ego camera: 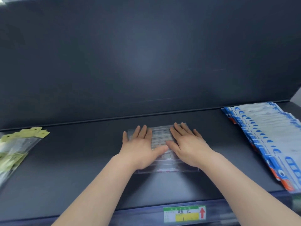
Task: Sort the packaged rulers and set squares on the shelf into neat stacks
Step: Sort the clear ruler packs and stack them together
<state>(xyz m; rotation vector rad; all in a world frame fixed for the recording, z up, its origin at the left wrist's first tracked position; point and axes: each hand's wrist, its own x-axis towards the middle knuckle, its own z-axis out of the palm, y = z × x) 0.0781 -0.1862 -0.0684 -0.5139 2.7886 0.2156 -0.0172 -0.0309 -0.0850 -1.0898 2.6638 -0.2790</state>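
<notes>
Dark shelf (pixel 65 168) with a plain dark back panel (pixel 146 54). A fanned row of blue-and-white packs (pixel 268 136) lies well to the right of the clear stack (pixel 161 137) at mid-shelf. Yellow-green packs (pixel 17 144) lie well to its left. Left hand (pixel 143 149) and right hand (pixel 190 147) rest flat on the clear stack, fingers straight, slightly spread, gripping nothing. A price label (pixel 184 213) sits on the shelf edge in front of it.
</notes>
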